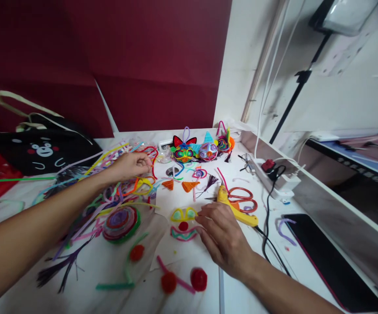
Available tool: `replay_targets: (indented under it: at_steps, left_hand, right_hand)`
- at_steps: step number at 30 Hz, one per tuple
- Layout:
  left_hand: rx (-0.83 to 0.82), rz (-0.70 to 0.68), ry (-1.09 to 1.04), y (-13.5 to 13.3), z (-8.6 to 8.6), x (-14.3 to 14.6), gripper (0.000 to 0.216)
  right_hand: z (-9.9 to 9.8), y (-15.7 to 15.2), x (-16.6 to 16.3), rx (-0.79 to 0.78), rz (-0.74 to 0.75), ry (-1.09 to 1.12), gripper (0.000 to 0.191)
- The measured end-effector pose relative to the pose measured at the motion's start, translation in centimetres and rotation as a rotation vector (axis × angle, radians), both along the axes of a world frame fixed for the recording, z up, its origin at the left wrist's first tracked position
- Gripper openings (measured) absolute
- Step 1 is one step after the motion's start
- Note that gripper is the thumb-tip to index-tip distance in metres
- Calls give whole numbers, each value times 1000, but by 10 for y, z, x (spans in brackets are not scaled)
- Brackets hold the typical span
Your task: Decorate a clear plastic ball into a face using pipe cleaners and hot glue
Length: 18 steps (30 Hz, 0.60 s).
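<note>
A clown face of pipe cleaners, with yellow-rimmed eyes, a red pompom nose and a pink-edged teal mouth, lies on white paper. At its right edge my right hand is closed, thumb and fingertips gripping the rim. My left hand hovers over a tangle of coloured pipe cleaners, fingers curled together beside a red pipe cleaner; what they hold, if anything, is hidden. Two orange triangles sit just above the face. A coiled pipe-cleaner disc lies to its left.
Several finished ornaments stand at the back. Right of the face lie a yellow glue gun, orange-handled scissors, a power strip and a phone. Pompoms lie in front; a black bag is at left.
</note>
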<state>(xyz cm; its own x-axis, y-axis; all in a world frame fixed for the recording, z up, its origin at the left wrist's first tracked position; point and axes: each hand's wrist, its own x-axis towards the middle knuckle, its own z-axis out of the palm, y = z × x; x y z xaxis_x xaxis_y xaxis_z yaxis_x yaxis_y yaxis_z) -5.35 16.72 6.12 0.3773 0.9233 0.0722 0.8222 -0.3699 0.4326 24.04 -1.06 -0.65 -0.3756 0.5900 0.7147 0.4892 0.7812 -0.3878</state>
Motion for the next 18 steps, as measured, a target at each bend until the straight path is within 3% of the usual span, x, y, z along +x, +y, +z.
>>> replay_targets:
  at_steps: [10, 18]
  left_hand:
    - [-111, -255, 87, -14, -23, 53, 27]
    - [-100, -461, 238, -7, -47, 70, 22]
  right_hand:
    - [2, -2, -1, 24, 13, -6, 18]
    - [-1, -3, -1, 3, 35, -11, 20]
